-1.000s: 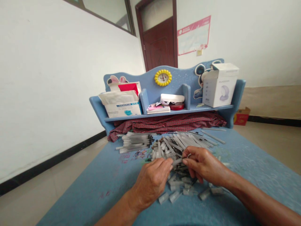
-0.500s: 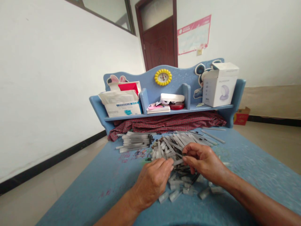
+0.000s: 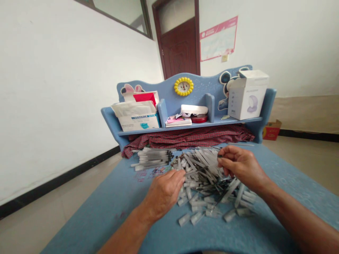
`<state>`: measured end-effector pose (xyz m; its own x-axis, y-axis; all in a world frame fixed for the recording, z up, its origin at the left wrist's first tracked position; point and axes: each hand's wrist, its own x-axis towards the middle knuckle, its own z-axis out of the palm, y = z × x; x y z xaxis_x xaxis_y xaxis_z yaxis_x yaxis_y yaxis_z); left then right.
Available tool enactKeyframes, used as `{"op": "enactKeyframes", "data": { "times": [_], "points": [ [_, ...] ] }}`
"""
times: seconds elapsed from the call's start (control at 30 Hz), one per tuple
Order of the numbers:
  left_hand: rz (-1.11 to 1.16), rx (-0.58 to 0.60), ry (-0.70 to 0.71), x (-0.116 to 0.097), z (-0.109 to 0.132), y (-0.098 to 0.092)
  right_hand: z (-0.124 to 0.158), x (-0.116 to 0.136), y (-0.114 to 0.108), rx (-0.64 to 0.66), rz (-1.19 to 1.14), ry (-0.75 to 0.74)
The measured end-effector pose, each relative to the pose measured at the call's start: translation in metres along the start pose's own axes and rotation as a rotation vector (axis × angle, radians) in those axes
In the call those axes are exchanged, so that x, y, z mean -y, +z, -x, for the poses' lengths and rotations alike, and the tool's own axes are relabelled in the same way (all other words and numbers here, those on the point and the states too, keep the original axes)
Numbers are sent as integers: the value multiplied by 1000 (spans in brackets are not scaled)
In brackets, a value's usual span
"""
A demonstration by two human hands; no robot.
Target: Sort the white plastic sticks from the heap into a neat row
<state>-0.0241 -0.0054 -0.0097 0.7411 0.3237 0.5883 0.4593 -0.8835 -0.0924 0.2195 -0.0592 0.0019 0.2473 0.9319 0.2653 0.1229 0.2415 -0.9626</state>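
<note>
My left hand (image 3: 166, 192) is closed at the near left side of a loose heap of pen parts. A translucent pen barrel (image 3: 191, 173) sticks out from its fingertips. Over the right side of the heap, my right hand (image 3: 239, 165) pinches a small black piece (image 3: 219, 156) between thumb and fingers. Clear pen barrels (image 3: 208, 157) lie at the back of the heap, and dark thin refills (image 3: 215, 187) are mixed through its middle. Short translucent caps (image 3: 196, 218) are scattered along the near edge. Left of the heap lies a stack of pens with black ends (image 3: 153, 158).
The blue desk (image 3: 106, 211) has a raised shelf (image 3: 164, 129) at its back. On it stand a mask box (image 3: 140, 118), a red round tin (image 3: 199, 120) and a white box (image 3: 249, 98). A checked cloth (image 3: 190, 137) is bunched beneath the shelf.
My hands have moved apart. The right one went up and to the right with the small black piece, and the left one shifted slightly left, uncovering more of the heap.
</note>
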Motion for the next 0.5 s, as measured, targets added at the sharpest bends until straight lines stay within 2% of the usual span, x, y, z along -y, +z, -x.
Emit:
{"op": "enactKeyframes", "data": {
  "times": [0.17,0.27,0.37,0.5],
  "points": [
    [-27,28,-73,15,3,-3,-15,-3,-23,-164,-49,-40],
    [-59,45,-126,18,4,-3,-18,-4,-29,-211,-56,-38],
    [-82,28,-192,20,4,-2,-16,-6,-25,-176,-42,-34],
    [-78,20,-213,19,3,0,-11,-12,-10,-23,18,33]
  ]
}}
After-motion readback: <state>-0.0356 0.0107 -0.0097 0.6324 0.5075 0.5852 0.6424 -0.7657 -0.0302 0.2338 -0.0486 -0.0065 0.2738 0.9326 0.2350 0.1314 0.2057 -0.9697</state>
